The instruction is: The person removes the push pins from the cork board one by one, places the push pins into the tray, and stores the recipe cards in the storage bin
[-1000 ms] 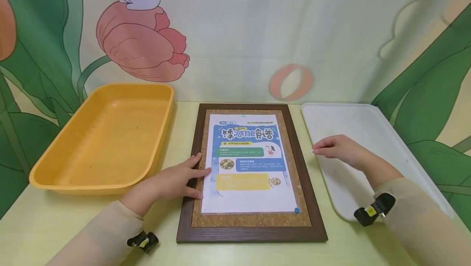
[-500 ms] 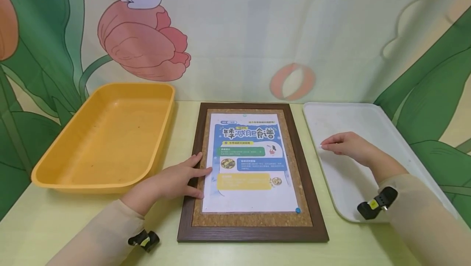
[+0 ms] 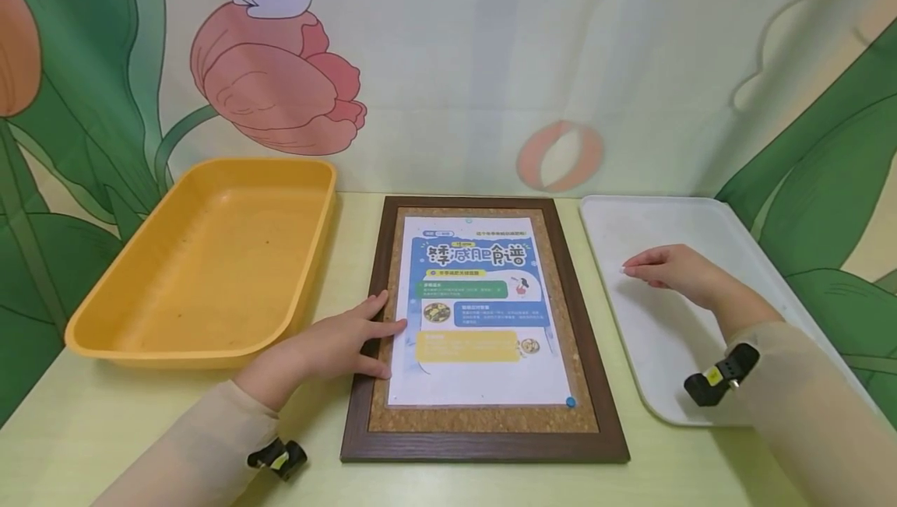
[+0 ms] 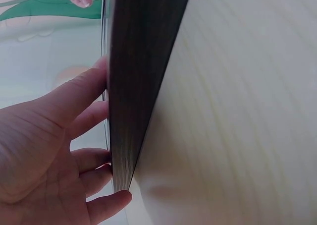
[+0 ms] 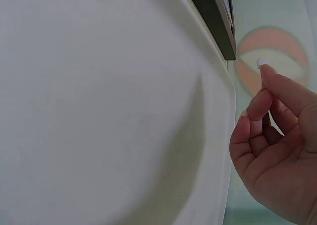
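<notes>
A cork board [image 3: 483,420] with a dark brown frame lies on the table in the head view. On it is a printed poster [image 3: 476,386], with a blue thumbtack [image 3: 571,402] at its lower right corner and a pale green thumbtack [image 3: 469,220] at the top middle. My left hand [image 3: 336,347] rests on the board's left side, fingers spread, the tips reaching the poster's edge. Over the white tray [image 3: 631,219], right of the board, my right hand [image 3: 676,277] pinches a small white thumbtack [image 5: 261,63] between thumb and forefinger.
To the left of the board stands a deep yellow tub [image 3: 189,347], its rim close to my left forearm. A curtain [image 3: 434,86] with printed flowers and leaves hangs behind the table [image 3: 308,484].
My right hand has moved right from the tray's left edge to over the tray, still pinching the white thumbtack. The left hand keeps its place on the board; the view has shifted slightly.
</notes>
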Motion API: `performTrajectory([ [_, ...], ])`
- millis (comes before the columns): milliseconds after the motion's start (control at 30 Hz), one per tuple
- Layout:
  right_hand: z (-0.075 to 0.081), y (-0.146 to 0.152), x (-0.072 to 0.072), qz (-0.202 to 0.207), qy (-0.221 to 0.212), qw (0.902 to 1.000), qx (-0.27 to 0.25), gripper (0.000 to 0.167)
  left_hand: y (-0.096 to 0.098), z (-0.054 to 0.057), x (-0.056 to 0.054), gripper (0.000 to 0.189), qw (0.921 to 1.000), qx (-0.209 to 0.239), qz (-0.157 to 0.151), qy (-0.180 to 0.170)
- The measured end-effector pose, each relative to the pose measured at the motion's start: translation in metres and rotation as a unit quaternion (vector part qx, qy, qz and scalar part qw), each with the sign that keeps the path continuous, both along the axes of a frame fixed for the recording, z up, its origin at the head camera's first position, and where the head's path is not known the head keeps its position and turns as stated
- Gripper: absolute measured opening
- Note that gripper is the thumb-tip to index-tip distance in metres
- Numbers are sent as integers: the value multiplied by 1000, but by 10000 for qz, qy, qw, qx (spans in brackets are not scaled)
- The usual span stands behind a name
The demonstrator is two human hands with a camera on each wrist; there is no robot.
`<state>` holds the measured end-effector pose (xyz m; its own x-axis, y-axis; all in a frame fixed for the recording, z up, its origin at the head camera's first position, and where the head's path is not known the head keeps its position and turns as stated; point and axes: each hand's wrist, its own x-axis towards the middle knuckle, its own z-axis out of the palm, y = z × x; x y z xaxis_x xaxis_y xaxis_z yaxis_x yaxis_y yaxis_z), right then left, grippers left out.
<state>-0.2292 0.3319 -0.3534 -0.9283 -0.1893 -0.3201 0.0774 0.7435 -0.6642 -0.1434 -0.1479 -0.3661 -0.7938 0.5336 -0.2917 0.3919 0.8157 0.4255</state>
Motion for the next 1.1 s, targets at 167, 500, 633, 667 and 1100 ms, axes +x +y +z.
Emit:
performTrajectory([
  [167, -1, 2, -5, -69, -40, 9999, -68, 47, -1, -1, 0, 72, 10000, 53, 9, -12],
  [500, -5, 9, -12, -208, -189, 9995, -124, 50, -2, -1, 0, 73, 10000, 91, -25, 10],
  [633, -6, 11, -14, -177, -123, 9996, -159, 50, -1, 0, 0, 73, 10000, 70, -26, 5],
  [667, -6, 12, -14, -193, -132, 9996, -172, 50, -1, 0, 0, 73, 10000, 65, -20, 2],
  [1100, -9, 15, -21, -297, -274, 9991, -128, 50, -1, -2, 0, 73, 9999, 128, -19, 1],
])
